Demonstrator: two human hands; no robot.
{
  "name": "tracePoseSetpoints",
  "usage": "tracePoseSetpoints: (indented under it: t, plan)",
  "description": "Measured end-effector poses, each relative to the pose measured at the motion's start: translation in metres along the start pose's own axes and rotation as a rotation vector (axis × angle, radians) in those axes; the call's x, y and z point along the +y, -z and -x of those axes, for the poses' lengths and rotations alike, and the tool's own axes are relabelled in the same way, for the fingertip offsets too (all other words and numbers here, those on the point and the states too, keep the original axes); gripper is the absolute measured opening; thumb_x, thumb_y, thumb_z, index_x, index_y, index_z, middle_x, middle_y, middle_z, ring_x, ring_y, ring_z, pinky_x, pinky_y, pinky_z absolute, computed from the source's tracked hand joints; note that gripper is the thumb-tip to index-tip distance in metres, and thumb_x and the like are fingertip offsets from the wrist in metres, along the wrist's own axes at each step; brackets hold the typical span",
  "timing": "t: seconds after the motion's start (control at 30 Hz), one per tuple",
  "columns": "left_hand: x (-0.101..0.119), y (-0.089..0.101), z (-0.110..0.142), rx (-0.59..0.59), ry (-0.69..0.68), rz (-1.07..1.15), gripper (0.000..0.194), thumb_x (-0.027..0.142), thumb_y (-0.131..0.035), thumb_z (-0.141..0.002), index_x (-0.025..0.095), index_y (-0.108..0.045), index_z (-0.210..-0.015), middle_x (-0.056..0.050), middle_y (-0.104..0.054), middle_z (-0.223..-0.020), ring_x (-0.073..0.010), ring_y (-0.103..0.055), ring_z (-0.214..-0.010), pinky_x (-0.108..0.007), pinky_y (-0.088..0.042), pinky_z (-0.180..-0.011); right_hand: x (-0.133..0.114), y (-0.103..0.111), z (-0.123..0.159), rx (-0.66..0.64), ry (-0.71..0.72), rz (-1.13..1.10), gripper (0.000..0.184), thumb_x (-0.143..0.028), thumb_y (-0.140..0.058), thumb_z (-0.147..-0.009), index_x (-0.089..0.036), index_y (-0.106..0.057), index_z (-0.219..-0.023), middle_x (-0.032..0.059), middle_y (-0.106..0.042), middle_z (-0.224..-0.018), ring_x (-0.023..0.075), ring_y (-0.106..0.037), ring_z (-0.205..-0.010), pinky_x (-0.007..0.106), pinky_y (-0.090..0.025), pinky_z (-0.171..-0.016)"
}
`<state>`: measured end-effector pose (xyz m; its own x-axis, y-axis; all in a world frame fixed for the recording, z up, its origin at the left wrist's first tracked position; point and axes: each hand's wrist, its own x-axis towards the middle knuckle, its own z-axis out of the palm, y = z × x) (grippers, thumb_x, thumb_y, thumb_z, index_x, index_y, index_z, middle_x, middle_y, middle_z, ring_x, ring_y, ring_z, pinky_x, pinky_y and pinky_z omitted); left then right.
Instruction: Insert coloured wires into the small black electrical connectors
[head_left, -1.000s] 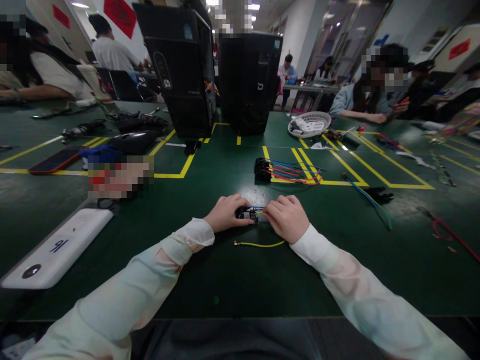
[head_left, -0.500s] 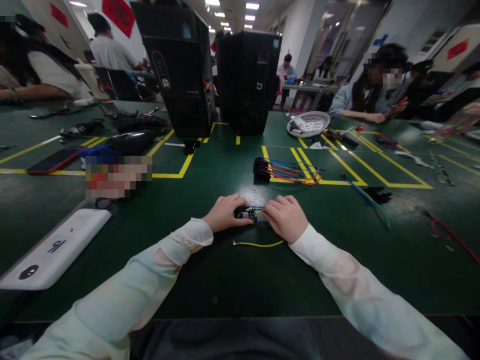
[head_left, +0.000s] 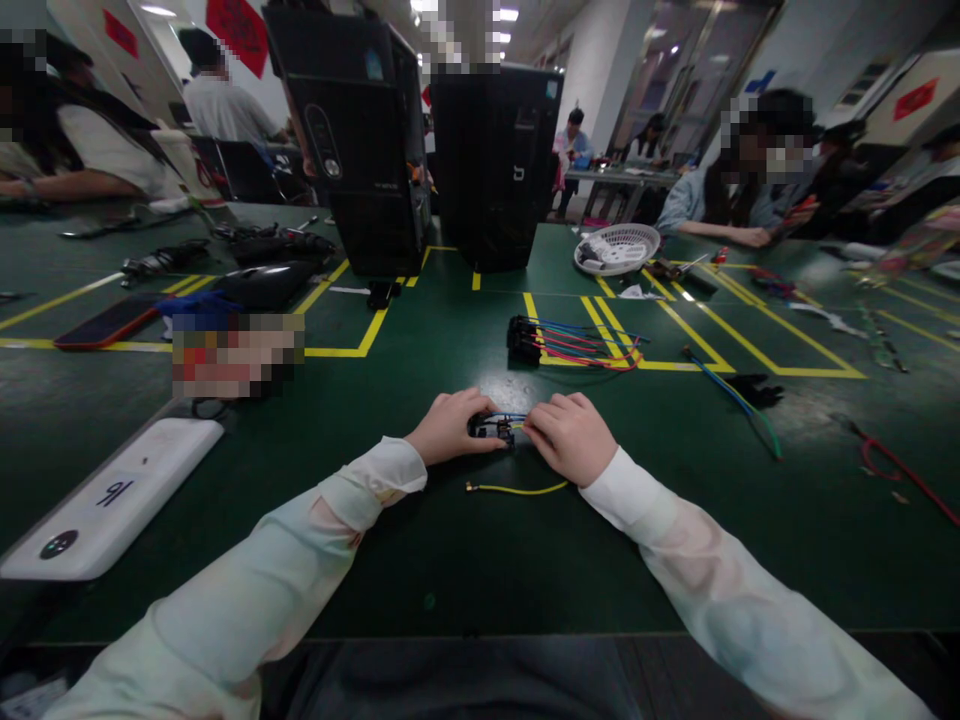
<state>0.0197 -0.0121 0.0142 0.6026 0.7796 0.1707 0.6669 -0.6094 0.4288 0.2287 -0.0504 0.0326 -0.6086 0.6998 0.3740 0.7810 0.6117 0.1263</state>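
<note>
My left hand [head_left: 450, 425] is closed around a small black connector block [head_left: 491, 429] on the green table [head_left: 480, 560]. My right hand [head_left: 571, 436] pinches the thin blue and yellow wires that run into that block from the right. Both hands rest on the table at its middle, knuckles up. A loose yellow wire [head_left: 517, 489] lies just in front of the hands, touching neither.
A finished black block with red and blue wires [head_left: 570, 343] lies behind the hands. A white numbered box [head_left: 112, 498] sits at the left, a white basket [head_left: 618, 247] and two black computer towers [head_left: 435, 150] farther back. Other people sit around the table.
</note>
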Motion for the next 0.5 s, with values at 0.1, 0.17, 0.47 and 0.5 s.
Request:
tracePoseSetpoints:
  t: [0.1, 0.17, 0.47, 0.5]
  plan:
    - [0.0005, 0.0004, -0.0004, 0.009, 0.028, 0.014, 0.042, 0.053, -0.062, -0.068, 0.019, -0.056, -0.091, -0.002, -0.056, -0.093, -0.0188, -0.053, -0.086, -0.031, -0.037, -0.074, -0.0001, 0.0016, -0.0002, 0.031, 0.0, 0.017, 0.022, -0.027, -0.04, -0.089, -0.018, -0.056, -0.079, 0.0044, -0.06, -0.075, 0.0166, -0.044, -0.075, 0.031, -0.023, -0.07]
    - [0.001, 0.0005, -0.0008, 0.008, 0.043, 0.007, 0.043, 0.054, -0.063, -0.067, 0.018, -0.055, -0.088, -0.002, -0.056, -0.092, -0.0189, -0.053, -0.085, -0.03, -0.037, -0.073, -0.0001, 0.0017, -0.0002, 0.034, 0.002, 0.015, 0.022, -0.027, -0.04, -0.089, -0.018, -0.056, -0.079, 0.0048, -0.06, -0.076, 0.0165, -0.044, -0.075, 0.031, -0.023, -0.069]
    - [0.0002, -0.0008, -0.0014, 0.009, 0.036, -0.038, 0.043, 0.056, -0.062, -0.067, 0.018, -0.055, -0.088, -0.003, -0.055, -0.092, -0.0195, -0.053, -0.085, -0.03, -0.037, -0.072, -0.0004, 0.0005, 0.0, 0.031, -0.005, 0.03, 0.024, -0.028, -0.038, -0.09, -0.018, -0.055, -0.078, 0.004, -0.059, -0.076, 0.0167, -0.044, -0.075, 0.031, -0.023, -0.07]
    - [0.0001, -0.0009, -0.0014, 0.01, 0.033, -0.038, 0.043, 0.055, -0.062, -0.067, 0.018, -0.055, -0.088, -0.003, -0.055, -0.092, -0.0194, -0.053, -0.085, -0.03, -0.036, -0.072, -0.0005, -0.0002, 0.0001, 0.025, -0.008, 0.026, 0.023, -0.028, -0.038, -0.09, -0.018, -0.055, -0.078, 0.0038, -0.059, -0.076, 0.0165, -0.044, -0.075, 0.031, -0.023, -0.069]
